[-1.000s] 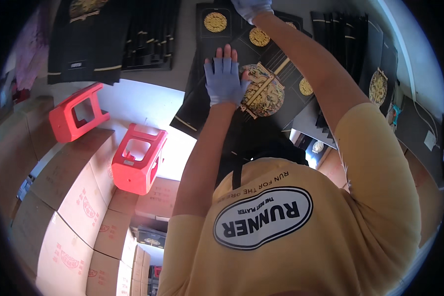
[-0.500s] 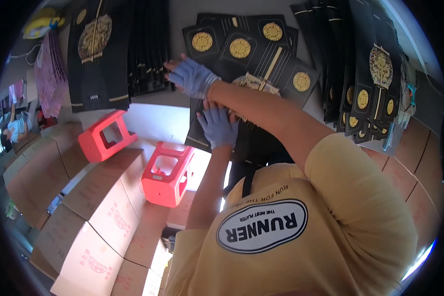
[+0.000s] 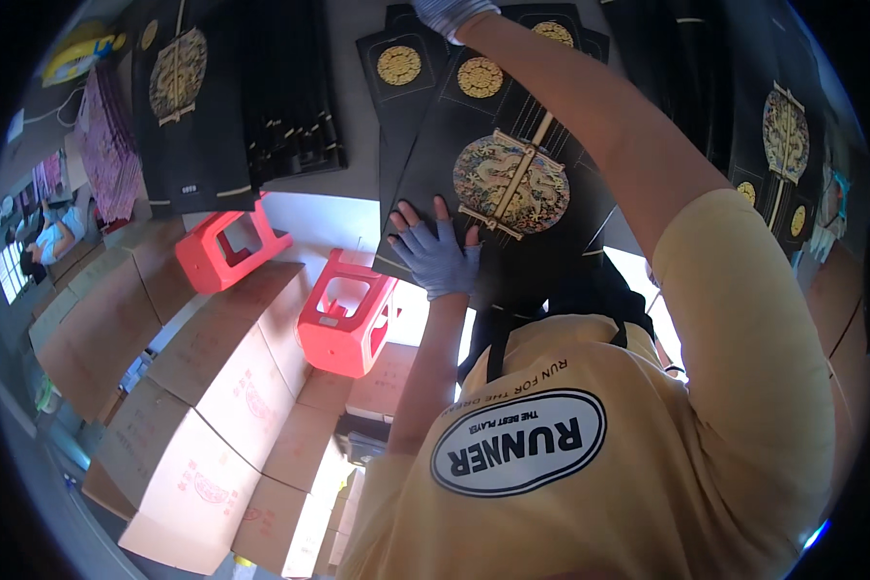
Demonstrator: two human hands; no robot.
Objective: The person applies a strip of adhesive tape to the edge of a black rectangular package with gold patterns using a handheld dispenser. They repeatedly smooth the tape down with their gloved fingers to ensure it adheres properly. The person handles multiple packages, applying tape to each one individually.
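My left hand (image 3: 435, 253), in a grey-blue fingerless glove, lies flat with its fingers spread on a black printed sheet (image 3: 425, 184). This sheet bears gold round emblems and a large colourful dragon medallion with a gold bar across it. My right hand (image 3: 454, 14), gloved likewise, reaches to the far edge of the picture above the sheets, where its fingers are cut off from view. More black sheets (image 3: 382, 97) lie beneath, fanned at different angles. My right forearm crosses over the far right part of the top sheet.
Stacks of black sheets lie at left (image 3: 203, 159) and right (image 3: 793, 106) on the grey table (image 3: 353, 184). Beside the table stand two red plastic stools (image 3: 343, 324) and brown cartons (image 3: 203, 464). Pinkish patterned sheets (image 3: 106, 145) hang farther left; another person (image 3: 58, 237) is beyond.
My right hand has swept away to the far edge, from the left side of the sheets. My left hand has shifted slightly nearer, its fingers now spread. The dragon medallion is uncovered.
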